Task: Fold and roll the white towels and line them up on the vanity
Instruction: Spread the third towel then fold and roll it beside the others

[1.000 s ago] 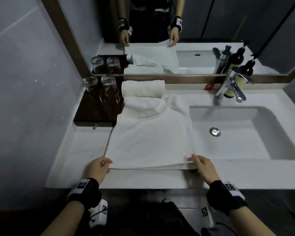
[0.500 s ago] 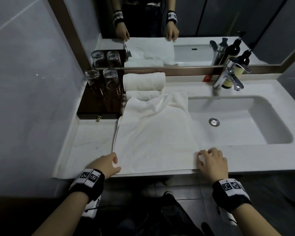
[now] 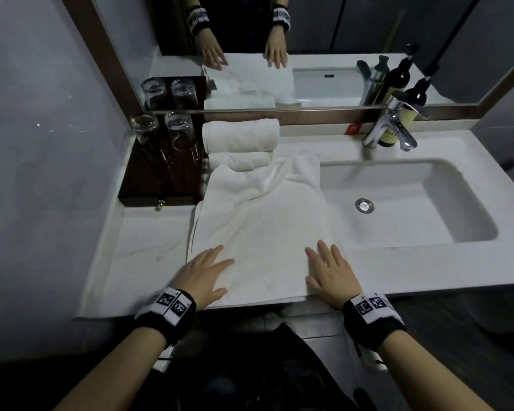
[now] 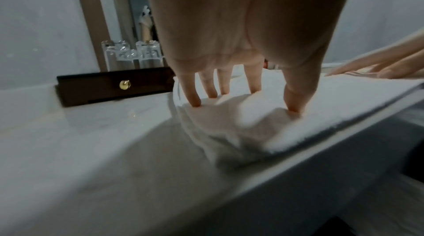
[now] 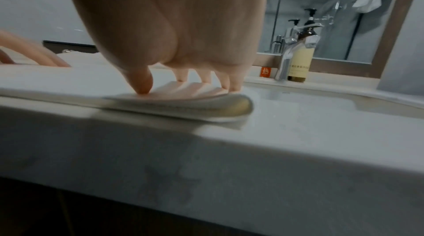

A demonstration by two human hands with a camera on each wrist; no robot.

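Tabletop (image 3: 149,262): white marbled vanity surface, running under a framed mirror (image 3: 324,40) along the back wall.

Sink (image 3: 428,209): rectangular basin sunk into the right half of the tabletop, round metal drain (image 3: 364,205) at its middle, chrome tap (image 3: 393,129) behind it.

Flat towel (image 3: 258,229): white, folded into a long strip, lying on the tabletop just left of the sink. Near edge lies along the front rim of the tabletop; far end is rumpled and rests against the smaller roll.

Dark wooden tray (image 3: 149,179): at the back left, with a small brass knob (image 3: 161,203) on its front face.

Rolled towels: two white rolls at the back, beside the tray. Larger roll (image 3: 241,139) lies against the mirror frame; smaller roll (image 3: 239,160) lies just in front of it, touching.

Left hand (image 3: 201,277): flat on the near left corner of the flat towel, fingers spread and straight, grip slack, nothing held.

Right hand (image 3: 330,275): flat on the near right corner, fingers straight, fingertips (image 5: 142,87) pressing the cloth, grip likewise slack.

Glasses (image 3: 161,134): two clear tumblers upside down on the tray.

Bottle (image 3: 398,126): dark pump bottle with pale label, behind the tap.

Orange tag (image 3: 352,129): small, against the mirror frame.
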